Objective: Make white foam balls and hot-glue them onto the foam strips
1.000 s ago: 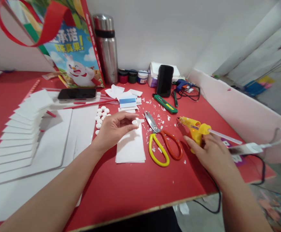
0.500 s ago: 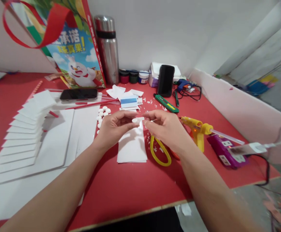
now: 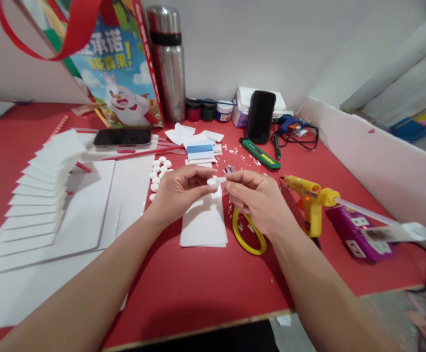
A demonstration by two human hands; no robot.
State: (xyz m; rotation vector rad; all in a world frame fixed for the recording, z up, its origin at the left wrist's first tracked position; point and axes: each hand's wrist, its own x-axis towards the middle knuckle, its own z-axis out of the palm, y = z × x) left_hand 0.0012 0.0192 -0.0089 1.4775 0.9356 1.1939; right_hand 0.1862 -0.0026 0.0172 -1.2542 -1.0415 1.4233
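Observation:
Between my two hands is a small white piece, round at its left end with a narrow strip to the right. My left hand pinches its round end between thumb and fingers. The thumb and forefinger of my right hand close on the strip end. Below the hands lie white paper strips on the red table. Several white round pieces sit just left of my left hand. Scissors with yellow handles lie under my right hand, partly hidden.
At the left are fanned white cards and a phone. A bag, a steel flask and paint jars stand behind. A green cutter, yellow glue gun and purple box lie right.
The view has shifted, so most table items appear displaced. Both hands still hold the small white piece, and my right fingers are closer around its strip end.

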